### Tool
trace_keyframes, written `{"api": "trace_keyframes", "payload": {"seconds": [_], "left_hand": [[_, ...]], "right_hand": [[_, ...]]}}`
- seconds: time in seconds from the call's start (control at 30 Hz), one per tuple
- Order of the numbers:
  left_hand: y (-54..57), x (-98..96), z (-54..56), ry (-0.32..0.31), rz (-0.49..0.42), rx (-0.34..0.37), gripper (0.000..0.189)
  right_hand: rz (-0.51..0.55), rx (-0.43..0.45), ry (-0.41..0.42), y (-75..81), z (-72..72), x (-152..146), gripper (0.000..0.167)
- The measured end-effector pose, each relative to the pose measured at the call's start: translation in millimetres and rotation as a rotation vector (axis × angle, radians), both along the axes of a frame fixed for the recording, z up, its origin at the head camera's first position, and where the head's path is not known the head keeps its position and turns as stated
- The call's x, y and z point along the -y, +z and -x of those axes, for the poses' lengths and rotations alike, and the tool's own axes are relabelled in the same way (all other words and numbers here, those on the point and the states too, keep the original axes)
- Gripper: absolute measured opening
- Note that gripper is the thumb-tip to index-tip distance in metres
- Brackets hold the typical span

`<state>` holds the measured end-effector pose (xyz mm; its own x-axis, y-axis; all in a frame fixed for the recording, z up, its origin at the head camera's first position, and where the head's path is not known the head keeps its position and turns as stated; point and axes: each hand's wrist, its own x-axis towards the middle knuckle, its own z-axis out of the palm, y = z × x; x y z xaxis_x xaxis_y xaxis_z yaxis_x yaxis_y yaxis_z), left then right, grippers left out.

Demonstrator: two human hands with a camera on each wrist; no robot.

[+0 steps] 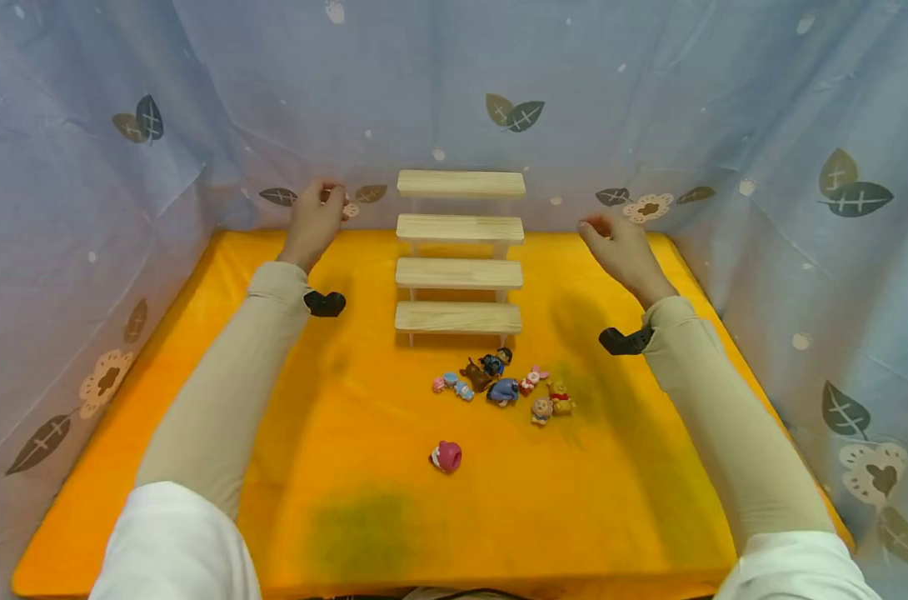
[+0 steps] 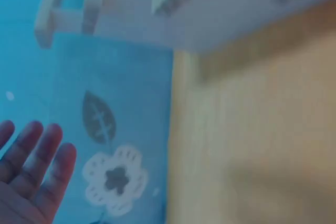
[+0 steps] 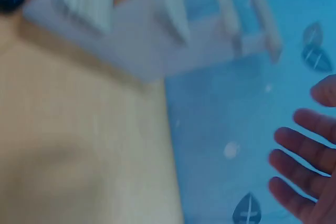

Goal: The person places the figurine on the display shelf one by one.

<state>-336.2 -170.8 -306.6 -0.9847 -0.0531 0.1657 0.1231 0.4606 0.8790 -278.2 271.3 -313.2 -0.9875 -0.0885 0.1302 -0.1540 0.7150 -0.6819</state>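
Observation:
My left hand hovers in the air left of a four-step wooden shelf, its fingers loosely bent and holding nothing. On the other side of the shelf, my right hand is raised too, and nothing is in it. Both wrist views show spread, relaxed fingers, apart from the shelf. In front of the lowest step lies a cluster of small toy figures, among them a blue donkey figure, a brown figure and a yellow bear figure in red. A dark pink figure lies nearer to me.
The orange-yellow tabletop carries the shelf and figures. Pale blue curtains with leaf and flower prints close in the back and both sides. A black wrist mount sticks out from the left sleeve, another from the right.

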Motion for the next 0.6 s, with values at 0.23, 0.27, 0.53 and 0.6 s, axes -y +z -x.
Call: {"api": "trace_keyframes", "payload": {"seconds": [0.23, 0.27, 0.53, 0.6], "left_hand": [[-37.8, -4.1, -10.5, -0.077, -0.428, 0.092, 0.035], [-44.5, -5.0, -12.7, -0.086, -0.451, 0.111, 0.035], [-95.0, -9.9, -22.7, -0.122, -0.615, 0.162, 0.023], [-103.6, -12.6, -20.9, -0.125, -0.698, 0.165, 0.020]], "right_hand": [[0.080, 0.051, 0.059, -6.5, -34.1, 17.0, 0.046], [0.084, 0.063, 0.069, -8.7, -38.6, 19.5, 0.044], [0.085, 0.168, 0.142, -36.6, -60.5, 34.9, 0.035], [0.093, 0.177, 0.150, -43.3, -63.7, 36.9, 0.034]]}}
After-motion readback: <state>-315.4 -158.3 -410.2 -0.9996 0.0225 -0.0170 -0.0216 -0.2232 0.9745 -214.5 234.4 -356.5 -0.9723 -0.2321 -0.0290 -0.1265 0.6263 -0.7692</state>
